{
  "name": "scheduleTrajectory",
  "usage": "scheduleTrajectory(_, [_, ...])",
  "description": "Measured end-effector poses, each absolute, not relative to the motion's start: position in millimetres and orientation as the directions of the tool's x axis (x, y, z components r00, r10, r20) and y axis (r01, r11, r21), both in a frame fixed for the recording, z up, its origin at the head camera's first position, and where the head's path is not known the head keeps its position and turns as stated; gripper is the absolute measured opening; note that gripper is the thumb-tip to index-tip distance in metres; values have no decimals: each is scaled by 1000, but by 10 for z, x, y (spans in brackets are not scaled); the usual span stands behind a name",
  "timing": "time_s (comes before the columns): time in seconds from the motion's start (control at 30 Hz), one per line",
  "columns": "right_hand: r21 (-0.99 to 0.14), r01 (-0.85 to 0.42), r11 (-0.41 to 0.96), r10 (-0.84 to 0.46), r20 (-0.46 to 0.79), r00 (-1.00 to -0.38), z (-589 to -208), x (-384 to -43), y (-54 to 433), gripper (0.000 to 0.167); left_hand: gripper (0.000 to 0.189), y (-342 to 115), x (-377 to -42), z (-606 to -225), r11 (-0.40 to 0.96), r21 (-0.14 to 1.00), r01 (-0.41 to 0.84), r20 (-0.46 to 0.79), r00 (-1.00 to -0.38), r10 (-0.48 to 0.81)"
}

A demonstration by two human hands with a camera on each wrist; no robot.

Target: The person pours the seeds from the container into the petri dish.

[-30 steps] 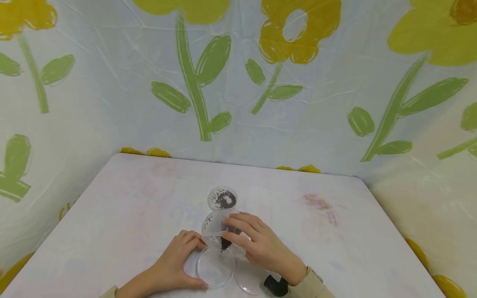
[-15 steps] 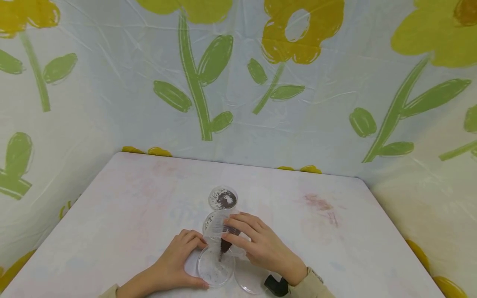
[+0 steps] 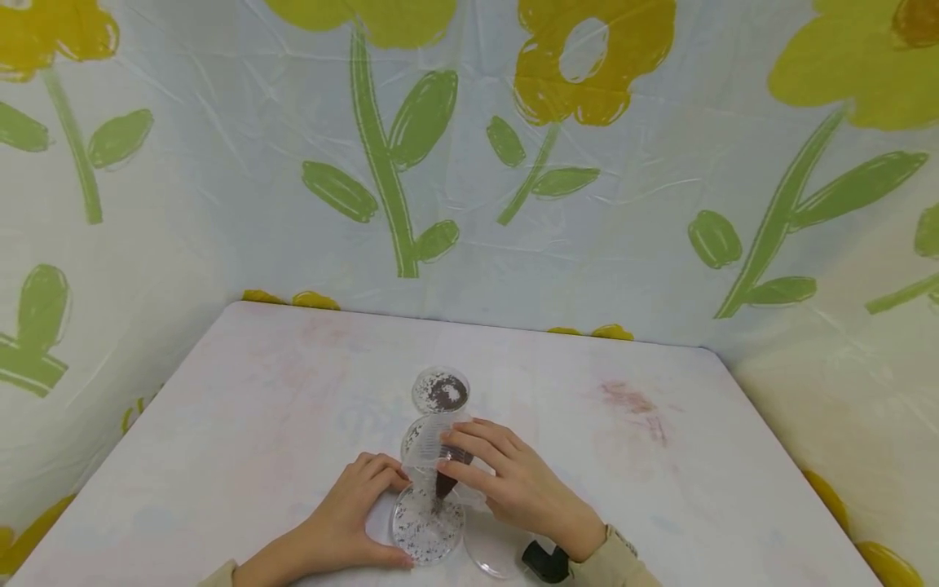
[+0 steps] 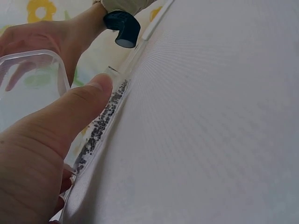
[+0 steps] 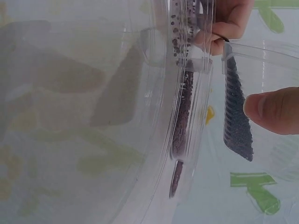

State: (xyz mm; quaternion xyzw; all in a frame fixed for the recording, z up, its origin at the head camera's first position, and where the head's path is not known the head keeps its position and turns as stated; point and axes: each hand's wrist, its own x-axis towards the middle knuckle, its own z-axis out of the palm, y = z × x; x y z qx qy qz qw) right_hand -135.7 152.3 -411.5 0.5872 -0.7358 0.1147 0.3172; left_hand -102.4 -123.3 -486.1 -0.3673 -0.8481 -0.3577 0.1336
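My left hand holds the near petri dish by its rim, fingers at the far side and thumb in front. Dark granules lie scattered over its bottom. In my right hand is a clear ribbed plastic container, tipped down toward that dish. Dark granules are banked along the container's lower side, and some run from its corner into the dish. The right wrist view shows a thumb pressed on the container wall. Behind the container, a middle petri dish is partly hidden.
A far petri dish holds dark granules in a patchy layer. To the right of the near dish lies another clear round dish or lid. A black elbow-shaped piece sits at the right wrist. Flowered cloth walls the table.
The near dish has gone from nearly bare to speckled all over with dark granules. In the container the granules have slid toward its low corner. Both hands stay almost in place.
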Motion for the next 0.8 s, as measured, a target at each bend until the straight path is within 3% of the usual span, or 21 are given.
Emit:
scheduleTrajectory(0.5, [184, -938, 295, -782, 610, -127, -4139, -1423, 1551, 60, 70, -1215, -1084, -4889, 481, 509, 714, 483, -699, 527])
scheduleTrajectory(0.8, [152, -941, 303, -788, 595, -158, -4141, -1397, 1552, 83, 69, -1221, -1072, -4859, 487, 519, 703, 464, -709, 531])
